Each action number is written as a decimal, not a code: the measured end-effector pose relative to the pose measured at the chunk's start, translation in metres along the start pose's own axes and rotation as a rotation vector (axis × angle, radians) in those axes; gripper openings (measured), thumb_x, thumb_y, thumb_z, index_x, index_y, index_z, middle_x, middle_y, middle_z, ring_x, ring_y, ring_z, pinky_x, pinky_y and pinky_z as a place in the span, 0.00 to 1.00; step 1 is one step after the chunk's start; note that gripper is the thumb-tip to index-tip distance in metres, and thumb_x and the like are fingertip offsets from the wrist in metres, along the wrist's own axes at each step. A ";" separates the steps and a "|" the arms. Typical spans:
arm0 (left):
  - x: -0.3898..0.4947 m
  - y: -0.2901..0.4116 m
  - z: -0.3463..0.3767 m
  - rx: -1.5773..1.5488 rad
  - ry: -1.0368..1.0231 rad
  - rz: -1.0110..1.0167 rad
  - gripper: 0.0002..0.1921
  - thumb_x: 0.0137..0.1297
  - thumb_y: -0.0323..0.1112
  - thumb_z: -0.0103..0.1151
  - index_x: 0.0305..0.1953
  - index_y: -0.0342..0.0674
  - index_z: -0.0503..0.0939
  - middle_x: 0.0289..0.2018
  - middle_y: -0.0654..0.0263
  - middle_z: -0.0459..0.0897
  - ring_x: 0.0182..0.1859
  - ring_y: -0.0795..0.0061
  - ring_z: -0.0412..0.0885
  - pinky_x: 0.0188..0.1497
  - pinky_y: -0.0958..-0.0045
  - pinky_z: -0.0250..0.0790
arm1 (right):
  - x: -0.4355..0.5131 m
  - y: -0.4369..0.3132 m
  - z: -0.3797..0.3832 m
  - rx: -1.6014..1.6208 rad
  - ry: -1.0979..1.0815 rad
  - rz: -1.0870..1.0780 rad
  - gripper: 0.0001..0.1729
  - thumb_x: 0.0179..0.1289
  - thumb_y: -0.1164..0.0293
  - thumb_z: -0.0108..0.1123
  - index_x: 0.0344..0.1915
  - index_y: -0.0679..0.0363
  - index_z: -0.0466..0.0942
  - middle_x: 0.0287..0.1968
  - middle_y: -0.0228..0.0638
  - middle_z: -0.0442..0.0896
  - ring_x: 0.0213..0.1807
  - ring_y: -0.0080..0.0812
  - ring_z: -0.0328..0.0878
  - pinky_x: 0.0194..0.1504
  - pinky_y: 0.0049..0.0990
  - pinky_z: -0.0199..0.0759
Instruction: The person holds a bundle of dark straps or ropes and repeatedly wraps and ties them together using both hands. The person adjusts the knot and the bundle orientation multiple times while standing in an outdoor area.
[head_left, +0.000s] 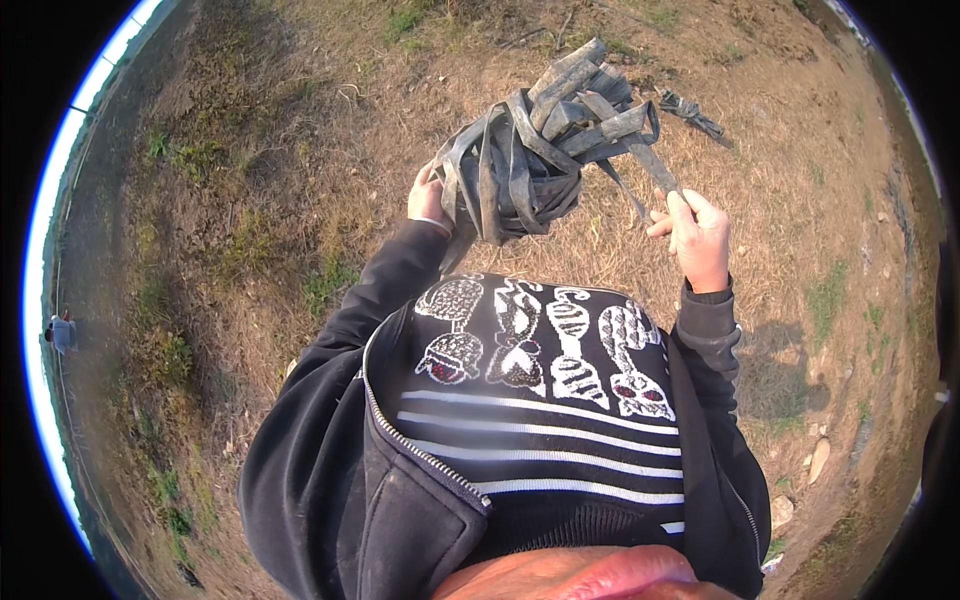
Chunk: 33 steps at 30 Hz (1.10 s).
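Note:
A thick, tangled bundle of flat grey strips (517, 165), perhaps used drip tape, hangs in front of my chest. My left hand (429, 199) grips its left side, with most of the fingers hidden behind the loops. Out to the right, my right hand (694, 229) pinches a loose strip (652, 165) between thumb and fingers. That strip runs up to the folded ends at the bundle's upper right. A thinner strand slants from the bundle toward the same fingers; whether they hold it too, I cannot tell.
A smaller tied bundle of grey strips (694, 116) lies on the ground beyond my right hand. Dry grass and bare soil (300, 150) spread around me. Stones (819, 459) lie at the lower right. Far off at the left edge is a person (61, 334).

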<state>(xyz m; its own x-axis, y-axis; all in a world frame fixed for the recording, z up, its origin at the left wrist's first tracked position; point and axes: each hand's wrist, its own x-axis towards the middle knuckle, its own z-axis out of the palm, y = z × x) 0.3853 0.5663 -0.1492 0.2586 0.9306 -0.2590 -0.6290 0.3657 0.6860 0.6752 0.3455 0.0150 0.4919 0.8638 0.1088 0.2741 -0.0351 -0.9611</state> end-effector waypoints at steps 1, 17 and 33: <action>-0.001 0.001 0.002 0.057 0.003 0.035 0.22 0.66 0.20 0.41 0.61 0.39 0.70 0.50 0.55 0.81 0.49 0.60 0.83 0.54 0.55 0.78 | 0.000 -0.001 0.003 -0.003 0.028 -0.002 0.16 0.72 0.65 0.54 0.38 0.69 0.80 0.21 0.36 0.82 0.20 0.19 0.77 0.25 0.20 0.67; -0.015 0.015 0.010 0.206 -0.114 0.185 0.24 0.60 0.14 0.43 0.57 0.38 0.73 0.49 0.57 0.82 0.48 0.63 0.82 0.52 0.60 0.78 | 0.004 0.009 0.022 0.107 -0.097 0.060 0.23 0.75 0.56 0.51 0.36 0.67 0.79 0.23 0.32 0.78 0.20 0.19 0.73 0.27 0.22 0.71; -0.019 0.007 0.025 0.056 0.075 0.232 0.24 0.62 0.14 0.41 0.58 0.39 0.70 0.50 0.53 0.81 0.49 0.57 0.83 0.51 0.56 0.79 | -0.020 -0.007 0.013 -0.043 -0.121 0.137 0.17 0.70 0.65 0.55 0.30 0.68 0.80 0.23 0.35 0.82 0.21 0.18 0.76 0.21 0.18 0.65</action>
<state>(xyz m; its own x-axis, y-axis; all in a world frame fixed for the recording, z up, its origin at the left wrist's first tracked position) 0.3939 0.5507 -0.1224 0.0557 0.9888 -0.1383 -0.6227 0.1427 0.7693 0.6532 0.3349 0.0159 0.4251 0.9034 -0.0559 0.2476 -0.1755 -0.9528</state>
